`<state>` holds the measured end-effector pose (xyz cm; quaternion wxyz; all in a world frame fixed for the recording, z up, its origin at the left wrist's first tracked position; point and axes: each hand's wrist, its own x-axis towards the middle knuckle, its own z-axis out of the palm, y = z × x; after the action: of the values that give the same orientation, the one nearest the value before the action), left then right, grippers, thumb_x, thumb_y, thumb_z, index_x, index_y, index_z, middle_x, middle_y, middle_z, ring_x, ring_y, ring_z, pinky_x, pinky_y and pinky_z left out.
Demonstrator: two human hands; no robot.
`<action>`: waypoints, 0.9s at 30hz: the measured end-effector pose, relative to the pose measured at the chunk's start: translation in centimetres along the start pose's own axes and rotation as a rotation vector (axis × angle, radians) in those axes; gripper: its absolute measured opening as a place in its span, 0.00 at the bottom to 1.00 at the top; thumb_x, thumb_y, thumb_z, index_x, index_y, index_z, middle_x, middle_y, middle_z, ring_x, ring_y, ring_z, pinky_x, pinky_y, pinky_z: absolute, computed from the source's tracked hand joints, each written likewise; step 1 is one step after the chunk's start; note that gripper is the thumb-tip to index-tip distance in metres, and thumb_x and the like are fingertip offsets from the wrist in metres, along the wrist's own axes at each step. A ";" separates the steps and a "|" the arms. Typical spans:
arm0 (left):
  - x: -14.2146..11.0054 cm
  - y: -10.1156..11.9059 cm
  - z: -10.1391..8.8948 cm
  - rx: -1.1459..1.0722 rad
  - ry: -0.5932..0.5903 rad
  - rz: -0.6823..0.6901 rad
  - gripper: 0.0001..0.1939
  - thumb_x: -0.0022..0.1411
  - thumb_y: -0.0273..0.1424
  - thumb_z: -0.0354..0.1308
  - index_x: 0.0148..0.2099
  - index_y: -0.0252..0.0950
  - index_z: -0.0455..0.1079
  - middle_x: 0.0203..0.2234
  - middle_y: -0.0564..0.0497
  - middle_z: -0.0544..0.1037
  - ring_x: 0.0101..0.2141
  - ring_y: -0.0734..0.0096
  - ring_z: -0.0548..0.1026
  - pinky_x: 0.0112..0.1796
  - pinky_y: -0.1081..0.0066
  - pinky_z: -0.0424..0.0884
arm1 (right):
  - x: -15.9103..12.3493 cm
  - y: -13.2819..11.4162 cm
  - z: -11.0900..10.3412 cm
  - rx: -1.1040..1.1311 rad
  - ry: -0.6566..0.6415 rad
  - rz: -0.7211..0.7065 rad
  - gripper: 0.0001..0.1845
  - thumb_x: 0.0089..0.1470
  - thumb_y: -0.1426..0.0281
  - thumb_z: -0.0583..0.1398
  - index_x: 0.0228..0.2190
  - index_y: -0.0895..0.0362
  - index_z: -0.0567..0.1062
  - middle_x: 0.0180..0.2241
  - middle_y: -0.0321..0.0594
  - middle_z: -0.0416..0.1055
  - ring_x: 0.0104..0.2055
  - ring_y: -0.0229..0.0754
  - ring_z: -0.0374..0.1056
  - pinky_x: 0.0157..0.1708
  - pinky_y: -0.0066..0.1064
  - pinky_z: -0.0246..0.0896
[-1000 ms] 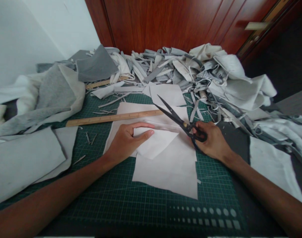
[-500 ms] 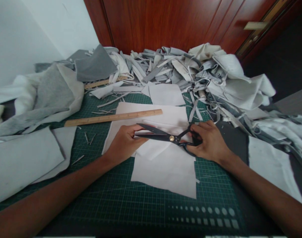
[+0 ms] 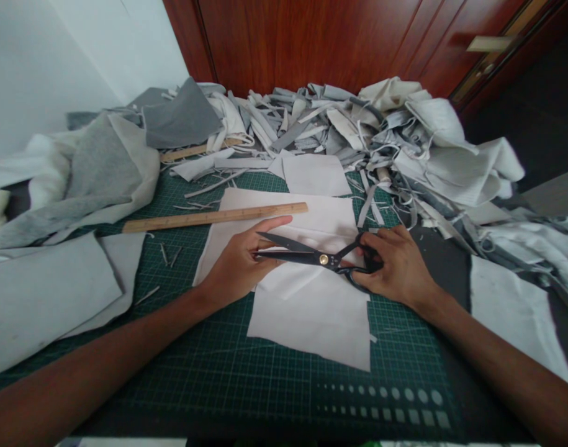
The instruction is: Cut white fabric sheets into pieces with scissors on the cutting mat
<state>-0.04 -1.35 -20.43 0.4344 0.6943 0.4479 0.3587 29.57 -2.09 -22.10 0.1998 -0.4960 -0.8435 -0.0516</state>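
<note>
My right hand [image 3: 395, 264] grips the black handles of a pair of scissors [image 3: 323, 259], with fingers through the loops. Its blades point left and stand slightly parted, their tips at my left hand [image 3: 239, 257]. A folded flap of white cloth [image 3: 290, 282] is held by my left hand, thumb near the lower blade and index finger stretched out above the upper one. The thumb's tip is partly hidden behind the blade. Under the flap lie more flat pieces of white cloth [image 3: 311, 335], on a green cutting mat [image 3: 209, 385].
A wooden ruler [image 3: 213, 217] lies across the white cloth and mat. Grey and white scraps [image 3: 302, 124] are heaped along the back by a wooden door [image 3: 302, 43]. Cloth sheets [image 3: 51, 298] lie at left, another piece [image 3: 516, 316] at right.
The scissors have swung down and left from their raised angle, bringing the blades over the flap to my left hand. My left index finger has since lifted away from the blades.
</note>
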 end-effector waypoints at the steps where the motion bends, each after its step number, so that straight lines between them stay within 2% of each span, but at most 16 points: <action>1: 0.0 0.0 0.0 -0.008 -0.001 -0.006 0.27 0.60 0.30 0.67 0.62 0.34 0.72 0.42 0.47 0.86 0.34 0.65 0.85 0.31 0.75 0.79 | 0.0 0.0 0.0 0.003 -0.002 0.003 0.13 0.48 0.58 0.63 0.27 0.53 0.68 0.23 0.35 0.64 0.27 0.44 0.61 0.38 0.39 0.54; 4: -0.1 0.0 0.1 -0.042 -0.009 -0.003 0.36 0.61 0.30 0.66 0.69 0.33 0.62 0.35 0.50 0.86 0.36 0.62 0.85 0.32 0.75 0.79 | 0.1 -0.1 -0.1 0.016 -0.007 0.003 0.14 0.48 0.58 0.63 0.26 0.53 0.68 0.22 0.35 0.64 0.27 0.44 0.61 0.37 0.39 0.54; 8: -0.1 -0.1 0.2 -0.068 0.011 -0.005 0.37 0.60 0.29 0.68 0.70 0.36 0.61 0.35 0.51 0.86 0.36 0.62 0.85 0.32 0.75 0.80 | 0.1 0.0 -0.1 0.041 -0.018 -0.013 0.14 0.51 0.57 0.63 0.25 0.53 0.67 0.22 0.35 0.65 0.27 0.43 0.61 0.37 0.38 0.52; 13: -0.1 0.1 0.2 -0.064 0.025 -0.034 0.38 0.60 0.28 0.68 0.70 0.38 0.60 0.30 0.55 0.84 0.32 0.64 0.84 0.27 0.77 0.77 | 0.1 0.2 -0.1 0.047 -0.012 -0.035 0.16 0.52 0.56 0.63 0.24 0.53 0.67 0.20 0.32 0.64 0.24 0.41 0.60 0.37 0.38 0.51; 19: 0.0 -0.1 0.2 -0.076 0.017 -0.016 0.37 0.60 0.28 0.68 0.69 0.37 0.61 0.32 0.54 0.84 0.31 0.67 0.83 0.27 0.77 0.77 | 0.1 0.2 -0.1 0.058 -0.012 -0.031 0.18 0.52 0.55 0.63 0.23 0.53 0.66 0.19 0.32 0.63 0.24 0.40 0.59 0.37 0.38 0.51; 27: -0.1 -0.1 0.1 -0.049 0.005 -0.003 0.34 0.61 0.27 0.68 0.67 0.35 0.63 0.37 0.51 0.84 0.35 0.65 0.83 0.31 0.77 0.77 | 0.1 0.3 -0.2 0.075 -0.039 -0.015 0.16 0.50 0.58 0.63 0.23 0.53 0.66 0.20 0.32 0.64 0.24 0.40 0.59 0.36 0.37 0.50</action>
<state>0.01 -1.42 -20.59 0.4508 0.6817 0.4411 0.3709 29.81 -1.90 -21.91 0.2014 -0.4828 -0.8522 -0.0116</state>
